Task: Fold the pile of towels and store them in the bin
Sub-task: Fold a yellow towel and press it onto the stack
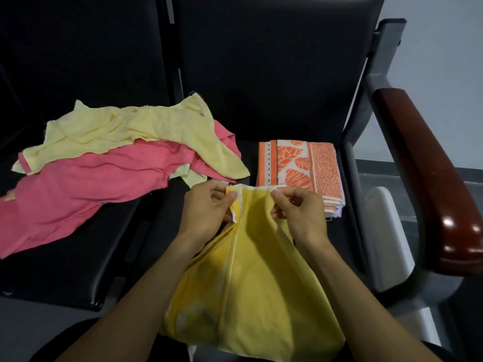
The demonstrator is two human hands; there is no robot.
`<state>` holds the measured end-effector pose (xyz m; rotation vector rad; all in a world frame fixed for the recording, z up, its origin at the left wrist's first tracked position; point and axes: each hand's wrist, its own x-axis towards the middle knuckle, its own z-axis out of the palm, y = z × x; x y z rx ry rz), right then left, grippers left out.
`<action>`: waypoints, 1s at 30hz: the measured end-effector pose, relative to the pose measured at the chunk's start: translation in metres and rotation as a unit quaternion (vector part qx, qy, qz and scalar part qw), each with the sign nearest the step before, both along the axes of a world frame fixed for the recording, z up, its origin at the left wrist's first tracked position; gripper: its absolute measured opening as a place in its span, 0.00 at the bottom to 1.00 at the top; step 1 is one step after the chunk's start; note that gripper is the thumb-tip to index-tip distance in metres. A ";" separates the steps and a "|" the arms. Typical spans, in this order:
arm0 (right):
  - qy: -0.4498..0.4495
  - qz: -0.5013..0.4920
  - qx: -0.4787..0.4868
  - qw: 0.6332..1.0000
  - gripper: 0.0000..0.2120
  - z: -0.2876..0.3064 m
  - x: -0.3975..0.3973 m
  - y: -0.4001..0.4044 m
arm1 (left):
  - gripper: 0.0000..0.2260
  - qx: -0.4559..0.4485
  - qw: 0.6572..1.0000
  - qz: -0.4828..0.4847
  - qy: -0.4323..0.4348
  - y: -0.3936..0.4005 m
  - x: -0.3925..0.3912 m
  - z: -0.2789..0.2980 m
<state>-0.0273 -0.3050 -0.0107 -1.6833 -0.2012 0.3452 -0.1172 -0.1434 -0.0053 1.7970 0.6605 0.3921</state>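
Note:
A bright yellow towel hangs from both my hands over the front of the black seat. My left hand pinches its top edge near a white hem, and my right hand pinches the same edge a little to the right. A folded orange and white leaf-patterned towel lies on the seat just behind my right hand. On the left seat, a pale yellow towel lies crumpled on top of a pink towel. No bin is in view.
Two black padded seats stand side by side with tall backs. A dark red wooden armrest on a grey metal frame runs along the right. Grey floor shows at the bottom left.

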 end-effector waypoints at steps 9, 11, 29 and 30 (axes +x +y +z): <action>0.025 0.045 0.029 0.998 0.04 -0.005 -0.010 0.008 | 0.04 -0.014 0.998 -0.055 0.024 -0.023 0.009 0.000; 0.025 0.049 0.028 0.998 0.03 -0.005 -0.010 0.007 | 0.04 -0.013 0.998 -0.058 0.024 -0.023 0.009 0.001; 0.053 0.086 0.022 0.995 0.13 -0.004 -0.010 0.007 | 0.12 0.006 0.996 -0.082 0.017 -0.027 0.005 0.002; 0.059 0.098 0.020 0.993 0.14 -0.003 -0.009 0.006 | 0.11 0.023 0.996 -0.081 0.027 -0.027 0.005 0.002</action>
